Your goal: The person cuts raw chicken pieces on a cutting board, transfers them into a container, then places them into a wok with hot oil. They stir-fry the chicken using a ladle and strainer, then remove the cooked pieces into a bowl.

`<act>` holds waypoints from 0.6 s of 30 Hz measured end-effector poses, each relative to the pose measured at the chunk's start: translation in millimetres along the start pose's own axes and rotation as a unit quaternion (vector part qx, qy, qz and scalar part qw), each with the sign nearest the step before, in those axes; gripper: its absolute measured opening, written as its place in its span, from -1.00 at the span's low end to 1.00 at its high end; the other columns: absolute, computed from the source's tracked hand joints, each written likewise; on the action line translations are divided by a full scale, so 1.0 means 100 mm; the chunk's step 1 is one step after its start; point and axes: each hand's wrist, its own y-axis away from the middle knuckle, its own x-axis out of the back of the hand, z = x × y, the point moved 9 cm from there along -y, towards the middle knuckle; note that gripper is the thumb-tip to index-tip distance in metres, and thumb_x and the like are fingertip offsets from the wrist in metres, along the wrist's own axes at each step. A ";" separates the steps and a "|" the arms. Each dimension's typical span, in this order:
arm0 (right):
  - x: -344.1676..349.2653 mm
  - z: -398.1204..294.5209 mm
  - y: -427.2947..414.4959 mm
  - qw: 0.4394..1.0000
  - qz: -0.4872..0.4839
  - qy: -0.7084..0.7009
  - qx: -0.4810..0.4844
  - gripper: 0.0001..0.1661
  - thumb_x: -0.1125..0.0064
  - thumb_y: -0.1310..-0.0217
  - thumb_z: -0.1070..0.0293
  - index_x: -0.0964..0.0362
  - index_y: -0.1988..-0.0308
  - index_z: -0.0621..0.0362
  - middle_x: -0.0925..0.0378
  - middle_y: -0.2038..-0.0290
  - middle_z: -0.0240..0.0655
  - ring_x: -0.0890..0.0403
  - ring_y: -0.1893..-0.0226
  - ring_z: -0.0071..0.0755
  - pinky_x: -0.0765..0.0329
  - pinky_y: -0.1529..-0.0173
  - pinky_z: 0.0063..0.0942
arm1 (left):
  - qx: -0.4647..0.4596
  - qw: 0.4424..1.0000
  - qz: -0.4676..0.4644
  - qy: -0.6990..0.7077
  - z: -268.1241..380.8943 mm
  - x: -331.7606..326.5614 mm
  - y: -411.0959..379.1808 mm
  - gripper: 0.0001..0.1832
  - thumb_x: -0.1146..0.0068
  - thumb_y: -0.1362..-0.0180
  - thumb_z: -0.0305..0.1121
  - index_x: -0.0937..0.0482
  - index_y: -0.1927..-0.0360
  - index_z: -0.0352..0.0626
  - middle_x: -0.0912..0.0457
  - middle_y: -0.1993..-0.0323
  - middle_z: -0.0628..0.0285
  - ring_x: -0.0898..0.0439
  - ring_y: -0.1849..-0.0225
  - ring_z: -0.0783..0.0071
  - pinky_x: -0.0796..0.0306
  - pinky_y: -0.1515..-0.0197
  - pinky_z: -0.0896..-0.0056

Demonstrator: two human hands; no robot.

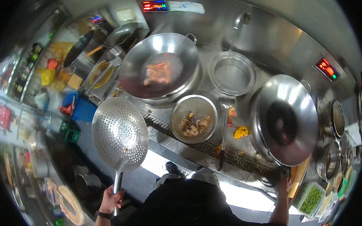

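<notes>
My left hand [110, 199] grips the metal handle of a large perforated skimmer [120, 134], held face up at the left with a small scrap of food on it. At the right, my right hand [284, 184] is at the near handle of a steel wok [292, 119], with a dark cloth [277, 174] between; its fingers are partly hidden. That wok tilts on its burner and has a dark, shiny bottom. In a second wok [135, 63], pale brown pieces of food [158, 73] lie in liquid. A steel bowl [195, 140] between the woks holds cooked scraps.
A round steel basin [212, 71] stands under a tap [240, 21]. A long-handled tool [223, 138] lies beside yellow food scraps [241, 132]. At the right is a container of chopped greens [311, 199]. A wooden board [72, 204] and blue tray [84, 109] are at the left.
</notes>
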 end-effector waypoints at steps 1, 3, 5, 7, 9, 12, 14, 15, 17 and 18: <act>0.13 -0.16 0.00 1.000 -0.011 0.022 0.007 -0.49 -0.09 -0.12 0.35 -0.39 -0.11 0.19 -0.43 -0.07 -0.01 -0.41 -0.07 0.15 -0.35 -0.18 -0.02 | 0.002 1.000 0.016 0.010 -0.04 0.05 0.00 -0.91 -0.04 -0.18 -0.50 -0.36 0.34 -0.22 -0.41 0.63 0.32 -0.40 0.75 0.61 -0.33 0.73 0.61; 0.39 -0.65 0.00 0.999 0.000 0.014 0.031 -0.52 -0.09 -0.09 0.41 -0.40 -0.06 0.21 -0.44 -0.04 0.01 -0.41 -0.06 0.17 -0.36 -0.17 -0.01 | 0.001 0.998 0.052 0.023 -0.06 0.11 0.09 -0.91 -0.03 -0.19 -0.50 -0.36 0.35 -0.21 -0.39 0.64 0.32 -0.38 0.75 0.61 -0.32 0.74 0.59; 0.25 -1.11 -0.10 0.993 0.017 -0.105 0.048 -0.59 -0.09 -0.10 0.42 -0.40 0.00 0.24 -0.47 0.06 0.02 -0.45 0.05 0.19 -0.41 -0.06 -0.02 | 0.002 0.993 0.068 0.093 -0.26 0.22 0.08 -0.87 -0.08 -0.20 -0.45 -0.35 0.35 -0.17 -0.37 0.65 0.35 -0.33 0.77 0.61 -0.29 0.75 0.55; -0.06 -1.61 -0.28 0.959 0.035 -0.272 0.069 -0.67 -0.07 -0.14 0.40 -0.40 0.07 0.28 -0.53 0.25 0.03 -0.54 0.24 0.21 -0.53 0.14 -0.04 | 0.022 0.989 0.101 0.104 -0.46 0.32 0.05 -0.86 -0.09 -0.21 -0.42 -0.35 0.35 -0.15 -0.35 0.67 0.36 -0.33 0.77 0.59 -0.29 0.75 0.54; -0.32 -2.32 -0.36 0.964 0.083 -0.230 0.101 -0.59 -0.13 -0.22 0.25 -0.38 0.03 0.30 -0.55 0.24 0.07 -0.58 0.28 0.17 -0.54 0.19 -0.05 | 0.039 0.986 0.129 0.097 -0.53 0.41 -0.02 -0.85 -0.10 -0.21 -0.40 -0.35 0.35 -0.14 -0.35 0.67 0.36 -0.33 0.78 0.59 -0.29 0.75 0.53; -0.70 -2.92 -0.59 0.980 -0.034 -0.182 0.067 -0.51 -0.18 -0.20 0.11 -0.43 0.09 0.34 -0.56 0.21 0.11 -0.59 0.16 0.16 -0.55 0.11 -0.03 | 0.051 0.978 0.151 0.132 -0.78 0.55 -0.03 -0.86 -0.10 -0.21 -0.39 -0.36 0.35 -0.13 -0.36 0.68 0.35 -0.33 0.78 0.57 -0.28 0.76 0.51; -0.86 -3.03 -0.70 0.973 -0.078 -0.215 0.039 -0.53 -0.18 -0.19 0.11 -0.44 0.14 0.35 -0.58 0.25 0.11 -0.61 0.18 0.19 -0.55 0.12 0.00 | 0.063 0.975 0.173 0.128 -0.81 0.57 0.03 -0.86 -0.10 -0.20 -0.39 -0.36 0.34 -0.11 -0.36 0.68 0.34 -0.32 0.79 0.56 -0.27 0.77 0.50; -0.89 -2.95 -0.71 0.966 -0.069 -0.248 0.018 -0.57 -0.17 -0.20 0.14 -0.43 0.17 0.34 -0.59 0.29 0.13 -0.62 0.23 0.22 -0.54 0.16 0.02 | 0.065 0.973 0.177 0.133 -0.88 0.60 0.04 -0.86 -0.10 -0.19 -0.39 -0.36 0.34 -0.11 -0.36 0.68 0.34 -0.32 0.79 0.56 -0.27 0.77 0.49; -1.02 -2.60 -0.72 0.969 0.021 -0.245 -0.023 -0.66 -0.12 -0.22 0.23 -0.41 0.22 0.34 -0.60 0.42 0.10 -0.62 0.36 0.28 -0.53 0.23 0.06 | 0.070 0.971 0.184 0.138 -1.02 0.66 0.04 -0.87 -0.10 -0.18 -0.40 -0.36 0.35 -0.11 -0.36 0.68 0.34 -0.31 0.79 0.55 -0.27 0.77 0.49; -0.64 -2.63 -0.63 0.962 -0.020 -0.274 0.004 -0.70 -0.07 -0.24 0.27 -0.39 0.23 0.34 -0.59 0.40 0.12 -0.61 0.34 0.29 -0.51 0.23 0.08 | 0.077 0.969 0.184 0.148 -1.15 0.67 0.05 -0.86 -0.11 -0.18 -0.41 -0.36 0.35 -0.11 -0.36 0.68 0.34 -0.31 0.80 0.54 -0.28 0.77 0.46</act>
